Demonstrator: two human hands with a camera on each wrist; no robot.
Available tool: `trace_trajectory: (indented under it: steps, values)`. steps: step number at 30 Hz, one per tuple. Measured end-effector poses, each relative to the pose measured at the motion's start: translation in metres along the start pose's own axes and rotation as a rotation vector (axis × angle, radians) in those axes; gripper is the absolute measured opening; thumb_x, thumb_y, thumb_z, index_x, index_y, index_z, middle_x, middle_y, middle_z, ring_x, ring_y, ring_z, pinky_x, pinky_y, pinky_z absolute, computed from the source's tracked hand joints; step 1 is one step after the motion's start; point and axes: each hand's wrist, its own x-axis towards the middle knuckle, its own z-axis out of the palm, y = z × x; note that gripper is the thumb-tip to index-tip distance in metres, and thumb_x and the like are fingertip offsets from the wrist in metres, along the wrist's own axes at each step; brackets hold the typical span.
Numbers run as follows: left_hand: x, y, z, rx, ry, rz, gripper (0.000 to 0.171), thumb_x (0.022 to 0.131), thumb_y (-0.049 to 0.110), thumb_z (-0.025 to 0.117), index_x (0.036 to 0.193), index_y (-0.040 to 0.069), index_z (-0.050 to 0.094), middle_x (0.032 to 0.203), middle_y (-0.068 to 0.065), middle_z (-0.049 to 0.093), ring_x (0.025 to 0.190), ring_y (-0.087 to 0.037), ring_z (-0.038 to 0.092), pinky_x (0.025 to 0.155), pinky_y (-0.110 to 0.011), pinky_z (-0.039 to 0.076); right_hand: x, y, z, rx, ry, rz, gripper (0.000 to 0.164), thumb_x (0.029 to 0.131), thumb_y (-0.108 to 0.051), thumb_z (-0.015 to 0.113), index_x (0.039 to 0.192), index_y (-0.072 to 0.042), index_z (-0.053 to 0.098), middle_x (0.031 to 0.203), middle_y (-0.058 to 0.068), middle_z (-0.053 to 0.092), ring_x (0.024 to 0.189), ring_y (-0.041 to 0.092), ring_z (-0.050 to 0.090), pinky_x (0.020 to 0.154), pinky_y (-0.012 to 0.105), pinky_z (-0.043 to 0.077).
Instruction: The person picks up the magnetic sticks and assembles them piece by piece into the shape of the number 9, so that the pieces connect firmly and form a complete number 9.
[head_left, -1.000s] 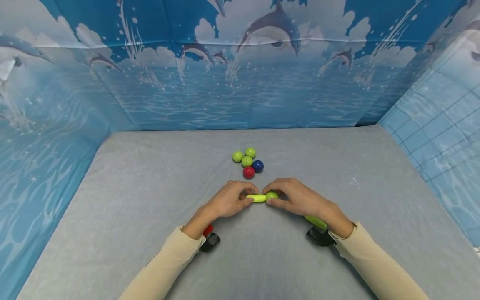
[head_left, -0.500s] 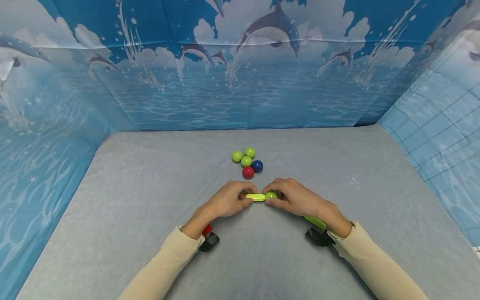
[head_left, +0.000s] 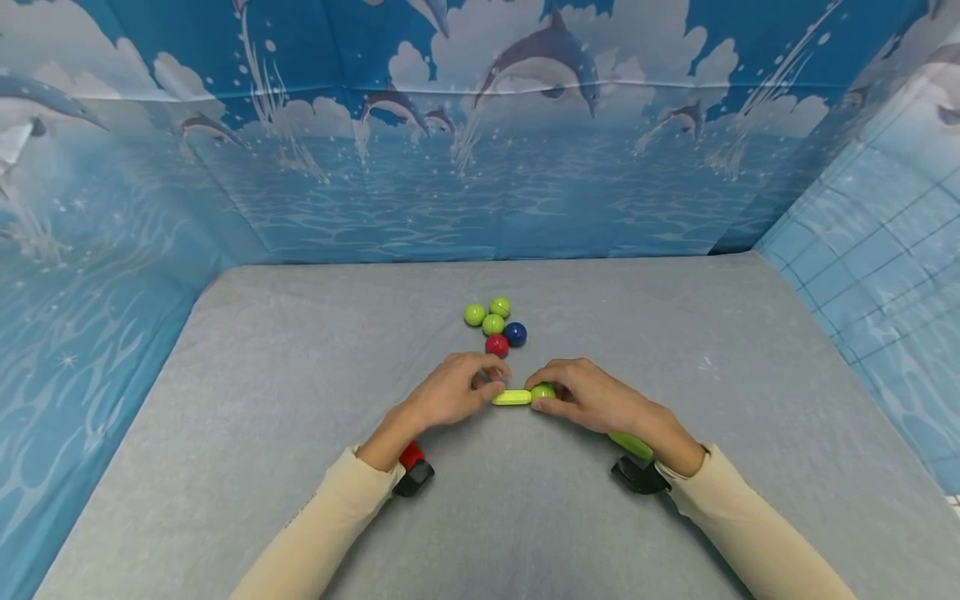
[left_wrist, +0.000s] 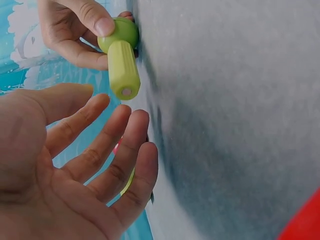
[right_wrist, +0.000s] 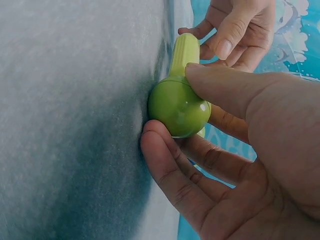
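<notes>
My right hand (head_left: 592, 396) pinches a glossy green ball (right_wrist: 177, 107) between thumb and fingers, low over the grey surface. Joined to the ball's left side in the head view is a short, ribbed yellow-green building stick (head_left: 512, 397). Its free end, with a pale round spot, faces the left hand in the left wrist view. My left hand (head_left: 453, 390) is just off that end, its fingers spread and loosely bent with nothing between them. A gap shows between the left fingertips (left_wrist: 136, 120) and the stick (left_wrist: 123, 70).
Beyond the hands, a red ball (head_left: 497, 345), a blue ball (head_left: 515, 334) and several green balls (head_left: 493, 325) lie clustered on the grey cloth-covered table (head_left: 300, 350). A blue dolphin-print curtain (head_left: 480, 192) hangs along the back and sides.
My left hand has let go of the stick and drawn back slightly to the left, its fingers spreading. The right hand keeps its hold on the green ball, nearly still.
</notes>
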Motion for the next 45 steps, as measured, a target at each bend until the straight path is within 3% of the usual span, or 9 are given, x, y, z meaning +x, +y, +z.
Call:
trace_trajectory:
  steps: [15,29,45]
  values:
    - [0.007,-0.005,-0.012,0.003,0.039,0.017,0.029,0.099,0.013,0.062,0.127,0.006,0.064,0.103,-0.009,0.067,0.086,-0.021,0.064,0.072,-0.028,0.052,0.0,0.001,0.0,0.004,-0.004,-0.01,0.024,0.098,-0.024,0.067,0.119,-0.014,0.071,0.102,-0.003,0.069,0.073,0.004,0.054,0.067,0.024,0.048]
    - [0.025,-0.019,-0.015,-0.115,0.1,-0.046,0.034,0.097,0.012,0.065,0.131,0.01,0.06,0.089,-0.009,0.056,0.065,-0.014,0.057,0.058,-0.027,0.049,0.0,0.0,0.0,0.008,-0.01,0.008,0.023,0.098,-0.023,0.067,0.118,-0.014,0.071,0.103,-0.002,0.069,0.074,0.004,0.054,0.068,0.024,0.049]
    - [0.043,-0.026,-0.014,-0.092,0.12,-0.132,0.031,0.094,0.014,0.07,0.125,0.016,0.064,0.073,-0.002,0.044,0.06,-0.014,0.043,0.058,-0.025,0.036,0.0,0.001,0.0,0.003,-0.008,0.006,0.023,0.098,-0.024,0.066,0.118,-0.014,0.07,0.103,-0.003,0.069,0.074,0.002,0.053,0.068,0.023,0.047]
